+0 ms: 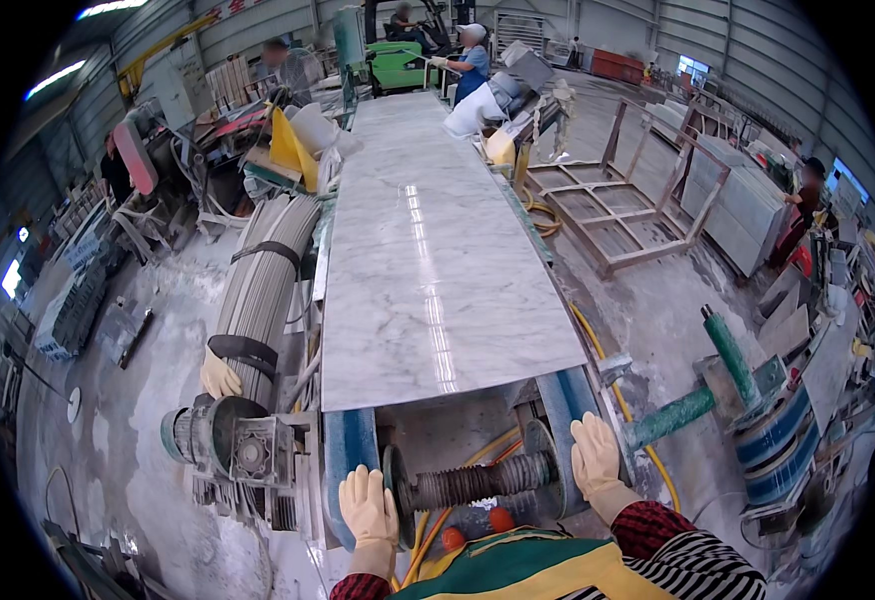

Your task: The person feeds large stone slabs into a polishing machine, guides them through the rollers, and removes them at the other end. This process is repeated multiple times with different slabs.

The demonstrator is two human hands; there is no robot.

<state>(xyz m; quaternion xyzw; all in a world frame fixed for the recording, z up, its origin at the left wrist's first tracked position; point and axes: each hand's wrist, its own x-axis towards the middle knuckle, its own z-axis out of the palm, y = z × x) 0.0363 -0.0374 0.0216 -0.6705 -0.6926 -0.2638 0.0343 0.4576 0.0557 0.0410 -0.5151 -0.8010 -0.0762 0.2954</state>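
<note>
A long, polished, grey-veined white stone slab (438, 270) lies flat on a conveyor, its near end a short way beyond my hands. Both hands wear cream rubber gloves. My left hand (368, 508) rests flat on the blue belt (350, 440) on the left, fingers pointing forward. On the right, my right hand (596, 455) lies on or beside the other blue belt (565, 398), fingers stretched out. Neither hand holds anything or touches the slab. Between the belts runs a ridged roller shaft (483, 480).
A motor (243, 450) sits left of the conveyor, near a strapped bundle of strips (268, 270). A rusty metal frame (623, 205) and a green steel arm (673, 415) are on the right. At the far end, a person in blue (473, 65) stands near a green forklift (398, 65).
</note>
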